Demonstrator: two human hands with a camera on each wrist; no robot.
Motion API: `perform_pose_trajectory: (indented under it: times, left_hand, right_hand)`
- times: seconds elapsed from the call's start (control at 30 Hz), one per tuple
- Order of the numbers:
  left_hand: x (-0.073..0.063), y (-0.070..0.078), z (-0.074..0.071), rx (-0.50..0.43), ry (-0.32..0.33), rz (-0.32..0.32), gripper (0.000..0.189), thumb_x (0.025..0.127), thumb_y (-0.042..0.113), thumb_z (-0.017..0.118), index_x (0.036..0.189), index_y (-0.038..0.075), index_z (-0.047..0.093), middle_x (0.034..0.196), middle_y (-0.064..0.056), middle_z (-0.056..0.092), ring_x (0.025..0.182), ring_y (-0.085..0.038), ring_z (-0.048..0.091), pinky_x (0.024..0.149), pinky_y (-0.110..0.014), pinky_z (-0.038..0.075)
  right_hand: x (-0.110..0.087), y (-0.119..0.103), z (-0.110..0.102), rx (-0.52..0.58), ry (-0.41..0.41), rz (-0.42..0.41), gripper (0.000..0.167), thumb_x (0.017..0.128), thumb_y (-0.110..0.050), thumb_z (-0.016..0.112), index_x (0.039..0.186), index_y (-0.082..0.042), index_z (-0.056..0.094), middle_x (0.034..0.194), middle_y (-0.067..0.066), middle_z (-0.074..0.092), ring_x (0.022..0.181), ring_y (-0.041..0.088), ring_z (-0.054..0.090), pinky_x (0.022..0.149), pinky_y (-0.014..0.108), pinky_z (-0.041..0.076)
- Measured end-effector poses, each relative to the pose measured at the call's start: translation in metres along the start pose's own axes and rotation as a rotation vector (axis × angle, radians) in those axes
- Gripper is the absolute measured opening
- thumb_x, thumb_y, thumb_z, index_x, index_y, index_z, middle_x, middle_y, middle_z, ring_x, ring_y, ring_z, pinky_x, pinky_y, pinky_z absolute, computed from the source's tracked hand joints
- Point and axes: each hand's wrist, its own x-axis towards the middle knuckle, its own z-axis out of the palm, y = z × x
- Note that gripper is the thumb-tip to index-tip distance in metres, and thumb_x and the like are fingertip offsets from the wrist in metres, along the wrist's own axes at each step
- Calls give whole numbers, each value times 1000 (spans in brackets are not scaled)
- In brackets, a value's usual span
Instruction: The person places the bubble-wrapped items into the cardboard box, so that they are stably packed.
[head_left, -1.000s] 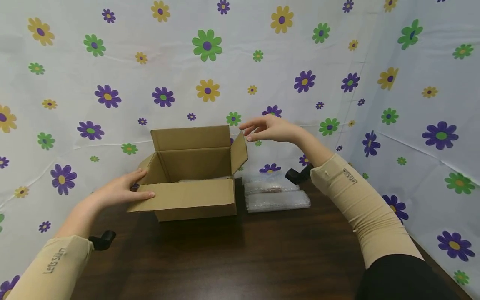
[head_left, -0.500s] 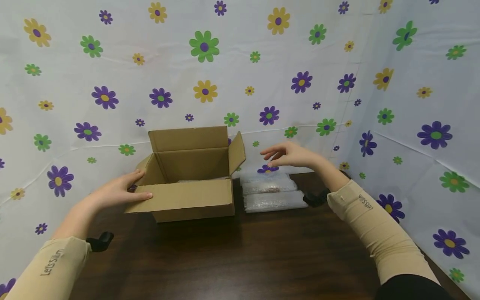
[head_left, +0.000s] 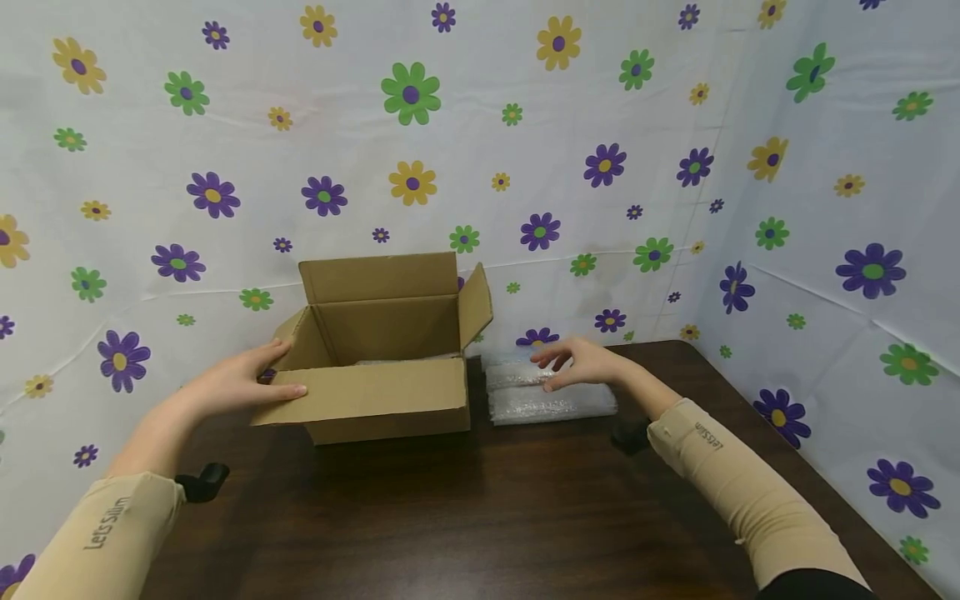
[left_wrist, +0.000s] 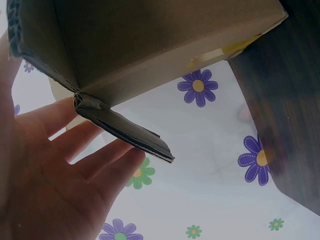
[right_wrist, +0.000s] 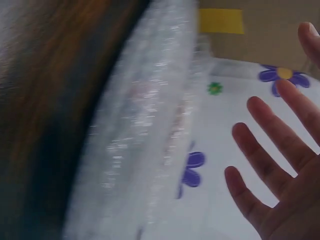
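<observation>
An open cardboard box [head_left: 388,423] stands on the dark wooden table, flaps folded up and outward. My left hand [head_left: 228,387] holds its left corner, thumb over the front flap [head_left: 382,387] and fingers against the left flap [left_wrist: 132,131]. In the left wrist view the fingertips go partly behind that flap. My right hand [head_left: 581,367] hovers over bubble-wrapped bundles to the right of the box, fingers spread and nothing in them. The nearer bundle [head_left: 551,403] lies in front of a second bundle [head_left: 513,372], which the hand partly covers.
More bubble wrap [head_left: 427,358] shows just inside the box, mostly hidden by the front flap. A flower-printed cloth [head_left: 465,150] hangs behind and to the right of the table [head_left: 480,517]. Yellow tape [right_wrist: 221,21] marks the box's side.
My right hand has moved from the box's right flap, rightward and then down over the bubble-wrapped bundles. The left hand has stayed on the box.
</observation>
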Motion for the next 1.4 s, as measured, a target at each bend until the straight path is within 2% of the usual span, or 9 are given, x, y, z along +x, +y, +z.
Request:
perform_pose_trajectory:
  times: [0.13, 0.33, 0.57, 1.1, 1.4]
  left_hand:
    - [1, 1, 0, 1, 0, -2, 93, 87, 48, 68, 148, -8, 27, 150, -35, 24, 135, -55, 21, 103, -70, 23]
    - [3, 0, 0, -4, 3, 8, 93, 87, 47, 68, 148, -9, 26, 150, -36, 24, 135, -55, 21, 103, -70, 22]
    - [1, -2, 2, -14, -2, 21, 93, 87, 46, 69, 147, -11, 27, 150, -35, 24, 135, -55, 22, 103, -69, 23]
    - [1, 0, 0, -34, -7, 28, 93, 87, 44, 69, 147, -12, 25, 150, -36, 22, 135, -56, 21, 103, -70, 23]
    - [2, -3, 2, -7, 7, 33, 93, 87, 45, 69, 147, -11, 27, 149, -36, 24, 134, -56, 23, 102, -69, 24]
  right_hand:
    - [0, 14, 8, -41, 0, -4, 59, 80, -32, 80, 129, -5, 62, 121, 18, 64, 106, 37, 59, 83, 44, 52]
    - [0, 29, 17, -145, 30, 40, 60, 78, -37, 80, 127, -6, 64, 117, 8, 67, 105, 30, 60, 85, 46, 52]
    - [-4, 36, 29, -135, 26, 121, 56, 76, -38, 82, 123, -12, 67, 118, 3, 67, 107, 27, 59, 87, 43, 51]
    - [-1, 36, 36, -190, 8, 94, 58, 74, -35, 84, 124, -10, 68, 118, 5, 67, 110, 25, 60, 95, 46, 48]
    - [0, 40, 41, -217, 12, 96, 59, 73, -35, 85, 124, -11, 68, 120, 3, 66, 112, 24, 59, 96, 45, 48]
